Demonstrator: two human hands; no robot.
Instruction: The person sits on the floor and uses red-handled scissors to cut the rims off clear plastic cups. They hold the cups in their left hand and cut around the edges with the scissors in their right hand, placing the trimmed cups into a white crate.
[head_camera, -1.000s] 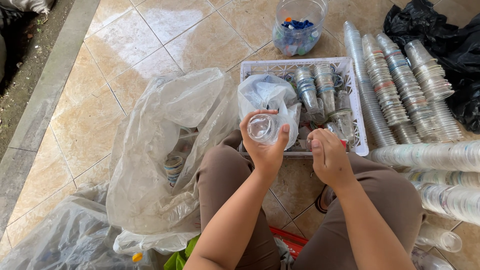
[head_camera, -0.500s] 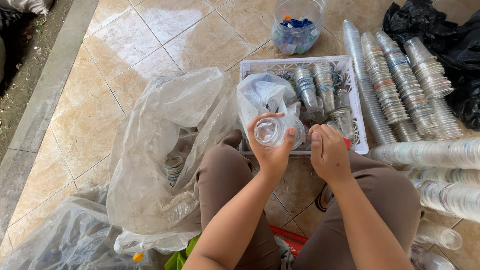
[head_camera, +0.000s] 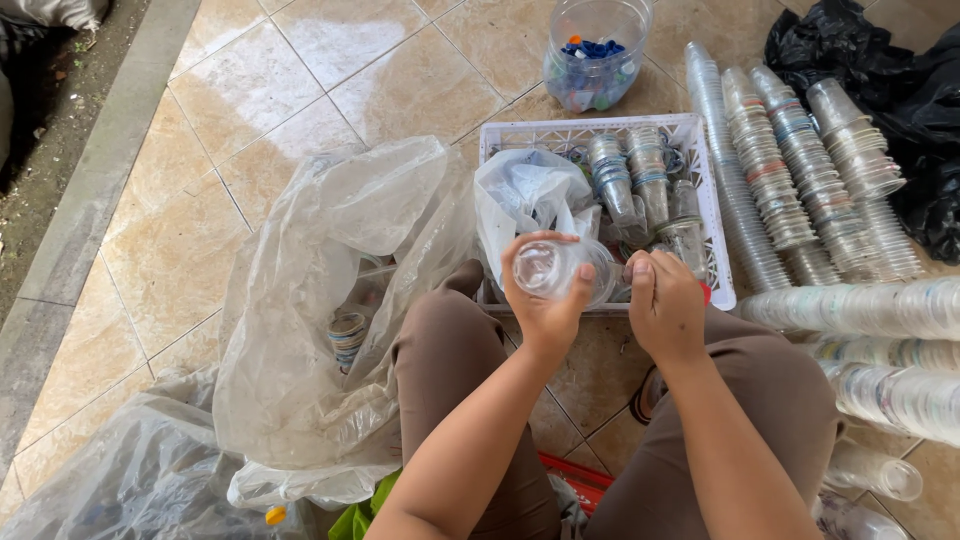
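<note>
My left hand (head_camera: 545, 305) grips a clear plastic cup (head_camera: 550, 268) lying on its side, its mouth turned toward my right hand. My right hand (head_camera: 665, 305) is closed beside the cup's rim, fingers pinched together; what it holds is too small to tell. Both hands hover over the near edge of a white plastic basket (head_camera: 705, 140) that holds short stacks of clear cups (head_camera: 625, 180) and a crumpled white bag (head_camera: 530, 195). My knees in brown trousers sit below.
A large clear plastic bag (head_camera: 330, 300) with cups inside lies at my left. Long stacks of clear cups (head_camera: 800, 180) lie on the tiled floor at the right, beside a black bag (head_camera: 900, 90). A clear jar of blue caps (head_camera: 592, 55) stands behind the basket.
My left hand has lowered the cup and tipped it sideways toward my right hand. The right hand has moved slightly closer to the cup's rim.
</note>
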